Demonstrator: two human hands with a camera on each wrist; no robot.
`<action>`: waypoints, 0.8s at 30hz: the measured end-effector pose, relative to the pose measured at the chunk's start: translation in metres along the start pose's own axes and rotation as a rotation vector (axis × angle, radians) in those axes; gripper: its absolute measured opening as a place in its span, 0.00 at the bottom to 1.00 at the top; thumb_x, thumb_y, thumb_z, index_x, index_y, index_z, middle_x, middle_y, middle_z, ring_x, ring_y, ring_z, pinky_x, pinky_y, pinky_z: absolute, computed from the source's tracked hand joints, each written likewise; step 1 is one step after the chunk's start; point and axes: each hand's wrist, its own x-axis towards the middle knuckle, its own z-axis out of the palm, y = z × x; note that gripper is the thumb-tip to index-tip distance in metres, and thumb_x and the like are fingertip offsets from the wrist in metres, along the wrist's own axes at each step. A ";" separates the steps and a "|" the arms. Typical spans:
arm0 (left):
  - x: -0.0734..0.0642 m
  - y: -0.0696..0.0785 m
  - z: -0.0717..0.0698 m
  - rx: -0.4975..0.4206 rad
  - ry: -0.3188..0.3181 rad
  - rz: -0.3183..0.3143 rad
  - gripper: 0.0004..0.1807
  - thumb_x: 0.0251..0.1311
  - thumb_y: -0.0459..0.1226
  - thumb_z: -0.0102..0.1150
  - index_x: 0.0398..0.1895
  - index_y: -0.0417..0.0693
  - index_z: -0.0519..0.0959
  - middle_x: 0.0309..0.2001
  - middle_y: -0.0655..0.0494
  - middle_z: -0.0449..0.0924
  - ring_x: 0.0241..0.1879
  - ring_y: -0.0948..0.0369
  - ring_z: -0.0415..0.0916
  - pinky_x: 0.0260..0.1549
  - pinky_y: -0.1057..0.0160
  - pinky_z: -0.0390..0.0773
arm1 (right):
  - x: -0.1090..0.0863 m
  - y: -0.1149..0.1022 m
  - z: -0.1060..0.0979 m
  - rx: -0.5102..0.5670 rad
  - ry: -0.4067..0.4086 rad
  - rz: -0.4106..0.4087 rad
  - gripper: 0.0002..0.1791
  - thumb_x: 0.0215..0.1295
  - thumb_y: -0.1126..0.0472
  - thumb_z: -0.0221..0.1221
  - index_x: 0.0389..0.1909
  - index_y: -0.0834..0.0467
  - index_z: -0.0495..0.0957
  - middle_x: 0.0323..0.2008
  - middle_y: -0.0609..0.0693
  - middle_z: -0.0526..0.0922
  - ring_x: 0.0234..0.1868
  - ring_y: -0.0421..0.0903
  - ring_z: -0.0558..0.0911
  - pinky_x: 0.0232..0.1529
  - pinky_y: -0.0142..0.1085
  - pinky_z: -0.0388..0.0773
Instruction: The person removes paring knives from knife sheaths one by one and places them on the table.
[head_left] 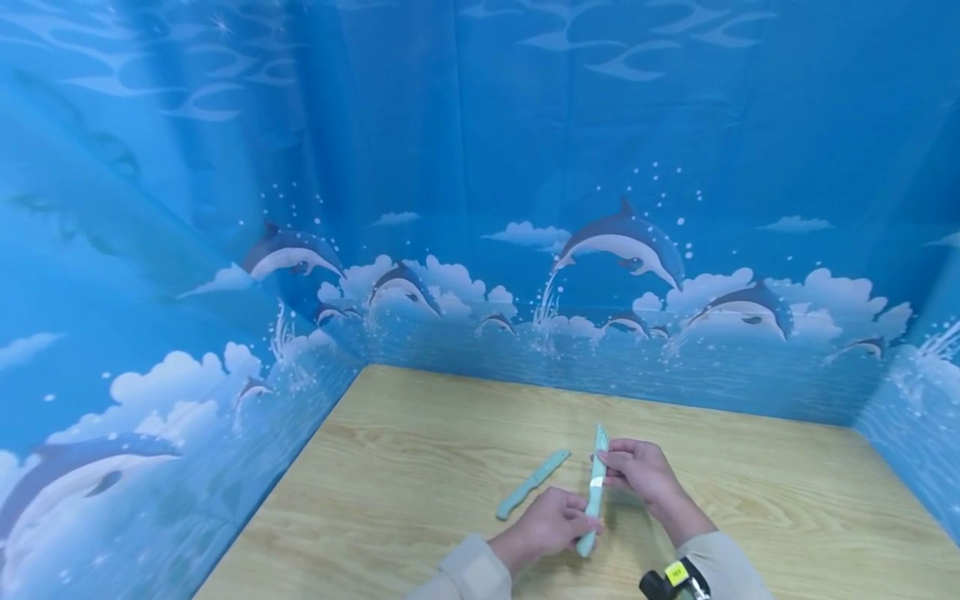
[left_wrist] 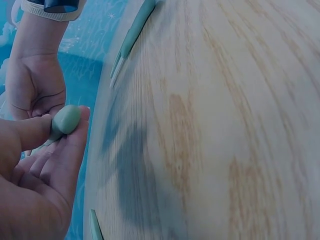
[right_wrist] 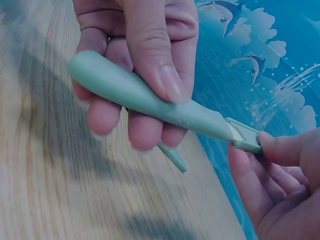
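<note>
My left hand grips the pale green handle of a small knife, which is held above the table. My right hand pinches the knife's green sheath between thumb and fingers. A short pale strip of blade shows between handle and sheath. The rest of the blade is hidden inside. Seen from the left wrist, the handle's rounded butt pokes out between thumb and fingers. A second green knife lies on the table, left of both hands.
Another green-handled piece lies on the wood-grain table, on the right hand's side. Blue dolphin-print sheeting stands along the table's far and side edges. A dark device with a yellow label sits on the right wrist.
</note>
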 end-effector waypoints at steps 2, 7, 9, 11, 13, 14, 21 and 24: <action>0.000 0.000 -0.001 -0.002 -0.005 0.001 0.07 0.61 0.27 0.59 0.42 0.37 0.81 0.33 0.49 0.87 0.29 0.57 0.84 0.30 0.62 0.86 | 0.000 0.000 0.000 -0.007 -0.005 -0.003 0.22 0.67 0.67 0.57 0.57 0.76 0.67 0.41 0.60 0.85 0.33 0.44 0.83 0.38 0.37 0.86; -0.001 -0.001 -0.002 -0.003 -0.019 0.005 0.06 0.61 0.28 0.59 0.41 0.36 0.81 0.33 0.49 0.87 0.30 0.56 0.85 0.30 0.62 0.86 | 0.001 0.000 -0.001 -0.017 -0.004 -0.003 0.23 0.68 0.67 0.57 0.58 0.76 0.66 0.41 0.60 0.85 0.34 0.46 0.84 0.38 0.37 0.86; -0.001 -0.001 -0.003 -0.004 -0.023 0.009 0.06 0.62 0.28 0.59 0.41 0.36 0.81 0.33 0.49 0.87 0.30 0.55 0.85 0.30 0.62 0.86 | 0.001 0.000 -0.002 -0.014 -0.003 -0.002 0.23 0.68 0.67 0.57 0.58 0.76 0.66 0.40 0.59 0.85 0.34 0.46 0.85 0.38 0.37 0.86; -0.001 -0.002 -0.003 -0.002 -0.024 0.009 0.06 0.62 0.28 0.59 0.41 0.36 0.81 0.33 0.49 0.87 0.30 0.56 0.85 0.30 0.62 0.86 | 0.001 0.000 -0.002 -0.011 -0.003 -0.002 0.23 0.68 0.67 0.57 0.58 0.76 0.66 0.40 0.58 0.85 0.34 0.46 0.85 0.38 0.37 0.86; -0.001 -0.002 -0.003 -0.003 -0.026 0.004 0.07 0.62 0.28 0.59 0.41 0.36 0.81 0.33 0.50 0.87 0.31 0.56 0.85 0.30 0.62 0.86 | 0.001 0.001 -0.002 -0.008 -0.004 -0.003 0.23 0.68 0.66 0.57 0.58 0.76 0.66 0.39 0.58 0.85 0.33 0.45 0.84 0.38 0.37 0.86; -0.001 -0.002 -0.003 -0.005 -0.027 0.002 0.07 0.62 0.28 0.59 0.41 0.36 0.81 0.33 0.50 0.87 0.31 0.55 0.85 0.30 0.62 0.86 | 0.001 0.001 -0.002 -0.008 -0.004 -0.003 0.23 0.68 0.66 0.57 0.58 0.76 0.66 0.39 0.57 0.85 0.33 0.45 0.84 0.38 0.37 0.86; -0.002 -0.003 -0.004 -0.022 -0.031 0.001 0.07 0.61 0.27 0.59 0.41 0.36 0.81 0.32 0.48 0.86 0.31 0.54 0.85 0.30 0.62 0.87 | 0.001 0.002 -0.001 0.006 0.008 0.009 0.22 0.67 0.68 0.58 0.56 0.76 0.67 0.36 0.55 0.85 0.31 0.44 0.84 0.36 0.36 0.87; -0.002 -0.003 -0.004 -0.026 -0.032 -0.002 0.06 0.61 0.27 0.59 0.41 0.36 0.81 0.32 0.48 0.86 0.31 0.54 0.85 0.30 0.62 0.87 | 0.001 0.002 -0.002 0.007 0.007 0.010 0.22 0.67 0.67 0.58 0.56 0.76 0.67 0.36 0.55 0.85 0.31 0.44 0.84 0.36 0.35 0.86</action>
